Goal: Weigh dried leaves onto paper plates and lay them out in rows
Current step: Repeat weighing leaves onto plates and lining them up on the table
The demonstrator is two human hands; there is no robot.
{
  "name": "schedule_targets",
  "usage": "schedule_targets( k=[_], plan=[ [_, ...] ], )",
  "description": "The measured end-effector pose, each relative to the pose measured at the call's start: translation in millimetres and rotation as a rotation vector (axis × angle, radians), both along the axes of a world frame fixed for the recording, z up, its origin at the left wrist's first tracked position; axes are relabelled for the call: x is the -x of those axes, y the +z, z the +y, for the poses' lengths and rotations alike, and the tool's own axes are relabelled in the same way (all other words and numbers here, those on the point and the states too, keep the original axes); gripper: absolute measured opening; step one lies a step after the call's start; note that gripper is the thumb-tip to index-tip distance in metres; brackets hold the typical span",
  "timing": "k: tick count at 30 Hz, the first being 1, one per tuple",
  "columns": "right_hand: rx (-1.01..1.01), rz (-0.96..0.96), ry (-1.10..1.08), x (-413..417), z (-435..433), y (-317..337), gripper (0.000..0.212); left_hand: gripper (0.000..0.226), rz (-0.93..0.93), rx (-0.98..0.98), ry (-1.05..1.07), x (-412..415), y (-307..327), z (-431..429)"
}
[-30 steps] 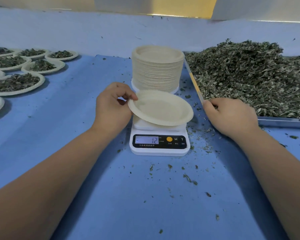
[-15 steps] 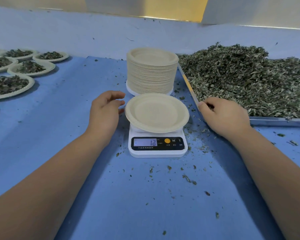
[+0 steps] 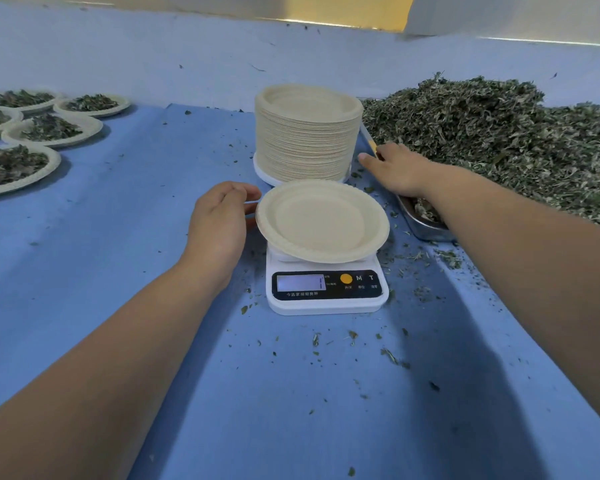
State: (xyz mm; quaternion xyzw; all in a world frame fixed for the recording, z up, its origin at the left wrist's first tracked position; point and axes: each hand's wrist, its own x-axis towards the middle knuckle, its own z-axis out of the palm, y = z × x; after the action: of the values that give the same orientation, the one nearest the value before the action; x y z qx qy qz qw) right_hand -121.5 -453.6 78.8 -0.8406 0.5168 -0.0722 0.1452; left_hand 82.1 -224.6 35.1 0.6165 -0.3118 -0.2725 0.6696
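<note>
An empty paper plate (image 3: 322, 220) was seen resting on the white kitchen scale (image 3: 327, 289) at the middle of the blue surface (image 3: 118, 271), with the left hand (image 3: 220, 218) just beside its left rim, fingers loosely curled and holding nothing. The right hand (image 3: 397, 170) was stretched, fingers spread, to the near edge of the dried leaves (image 3: 499, 140) heaped in a metal tray (image 3: 426, 230), right of the plate stack (image 3: 307, 133). Filled plates (image 3: 49, 131) were laid out at the far left.

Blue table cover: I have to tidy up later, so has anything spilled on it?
Yes. Dried leaf crumbs lie scattered on the blue table cover, around the white digital scale and beside the metal tray.
</note>
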Motion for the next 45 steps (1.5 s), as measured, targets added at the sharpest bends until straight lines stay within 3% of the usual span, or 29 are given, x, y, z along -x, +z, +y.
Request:
schedule_targets(
  k=[2,11,17,21,25,36,45],
  plan=[
    [-0.055,-0.002,-0.017,-4.7,-8.9,0.0,0.049,0.031,-0.012,-0.001,0.000,0.0,-0.2,-0.3],
    [-0.106,0.143,-0.037,8.2,2.5,13.0,0.096,0.031,-0.020,-0.024,0.009,1.5,-0.4,-0.5],
    [0.020,0.193,0.037,39.3,37.4,29.8,0.086,0.030,-0.036,-0.012,0.022,1.6,-0.8,-0.7],
    [0.046,0.273,0.061,57.2,62.8,23.2,0.094,0.031,-0.039,-0.014,0.025,1.3,-0.7,-0.7],
    [0.090,0.183,0.075,67.0,81.0,1.4,0.064,0.031,-0.054,-0.009,0.027,2.0,-0.1,0.2],
    [0.360,-0.239,-0.094,71.4,74.9,8.5,0.047,0.032,-0.067,-0.021,0.012,4.0,1.9,2.7],
    [0.454,-0.251,-0.132,73.7,69.4,0.9,0.037,0.032,-0.078,-0.019,-0.003,2.7,-0.2,1.6]
  ],
)
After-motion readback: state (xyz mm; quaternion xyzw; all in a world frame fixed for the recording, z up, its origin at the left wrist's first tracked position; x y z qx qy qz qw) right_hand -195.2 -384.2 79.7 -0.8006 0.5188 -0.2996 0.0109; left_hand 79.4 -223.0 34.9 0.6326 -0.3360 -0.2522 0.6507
